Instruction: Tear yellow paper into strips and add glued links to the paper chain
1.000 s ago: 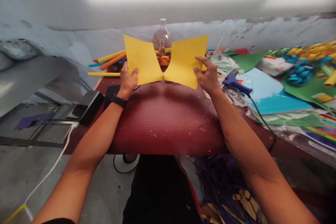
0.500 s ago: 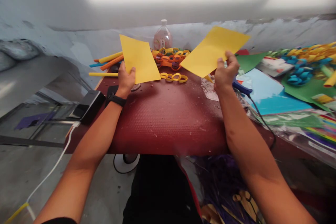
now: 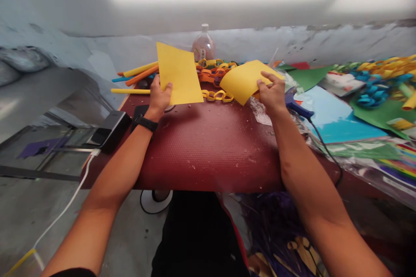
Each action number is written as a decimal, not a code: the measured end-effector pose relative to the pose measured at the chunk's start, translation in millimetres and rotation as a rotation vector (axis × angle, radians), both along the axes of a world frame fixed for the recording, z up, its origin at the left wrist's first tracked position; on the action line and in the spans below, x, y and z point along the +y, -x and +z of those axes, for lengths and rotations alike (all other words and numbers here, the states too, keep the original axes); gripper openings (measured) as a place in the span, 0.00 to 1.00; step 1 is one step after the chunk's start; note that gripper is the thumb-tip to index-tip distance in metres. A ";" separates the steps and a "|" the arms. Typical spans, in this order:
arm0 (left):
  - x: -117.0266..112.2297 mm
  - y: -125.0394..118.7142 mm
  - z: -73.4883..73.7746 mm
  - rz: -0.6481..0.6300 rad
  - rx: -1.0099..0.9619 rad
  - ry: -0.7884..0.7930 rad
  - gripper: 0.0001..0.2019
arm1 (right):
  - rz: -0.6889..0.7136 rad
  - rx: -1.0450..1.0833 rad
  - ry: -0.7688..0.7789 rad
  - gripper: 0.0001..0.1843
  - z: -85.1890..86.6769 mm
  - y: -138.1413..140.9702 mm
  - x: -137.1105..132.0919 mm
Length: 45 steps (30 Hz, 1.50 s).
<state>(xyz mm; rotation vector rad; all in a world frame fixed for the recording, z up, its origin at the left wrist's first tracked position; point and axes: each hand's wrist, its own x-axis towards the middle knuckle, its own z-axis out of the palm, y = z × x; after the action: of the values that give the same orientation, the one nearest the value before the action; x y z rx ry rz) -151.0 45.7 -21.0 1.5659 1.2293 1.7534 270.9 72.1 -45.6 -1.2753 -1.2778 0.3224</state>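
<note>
My left hand [image 3: 160, 97] is closed on a yellow paper sheet [image 3: 180, 75], thumb in front, holding it nearly upright above the table. In my right hand [image 3: 272, 93] is a second yellow paper sheet [image 3: 242, 78], pinched at its right side and bent in a curve, lower than the first. The two sheets are apart. Between and behind them lie a yellow paper chain [image 3: 218, 95] and an orange paper chain [image 3: 209, 74]. A blue-handled tool with a cord, like a glue gun [image 3: 299, 107], lies just right of my right hand.
Rolled paper tubes [image 3: 138, 70] lie at the back left, near a clear bottle [image 3: 203, 43]. A black box [image 3: 112, 127] with a white cable sits at the left edge of the red table [image 3: 208, 151]. Coloured sheets [image 3: 338, 117] and blue paper chains [image 3: 373, 88] cover the right side.
My right hand has lowered its sheet and turned it, so the paper now curves downward. My left hand and its sheet have shifted slightly to the right.
</note>
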 end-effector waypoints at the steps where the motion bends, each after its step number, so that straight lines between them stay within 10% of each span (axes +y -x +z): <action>1: 0.4 -0.4 -1.0 -0.019 -0.009 -0.008 0.14 | -0.058 -0.051 0.020 0.28 3.2 0.3 -4.3; 8: -2.3 -8.6 -4.8 -0.234 -0.167 0.048 0.21 | -0.308 -0.189 -0.089 0.06 45.3 20.9 -40.0; 18: -46.6 -43.8 13.5 -0.619 -0.342 0.207 0.29 | 0.641 0.044 0.090 0.36 46.0 106.3 -84.2; 45: -71.3 -74.3 1.4 -0.781 -0.153 0.393 0.33 | 0.864 0.223 0.252 0.35 47.7 131.4 -107.3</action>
<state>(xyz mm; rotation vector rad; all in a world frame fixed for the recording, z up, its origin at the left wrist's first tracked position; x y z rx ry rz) -76.7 -25.6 -19.6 1.3748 0.6799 1.0300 139.6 -35.2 2.1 -0.7868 -1.5685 1.2328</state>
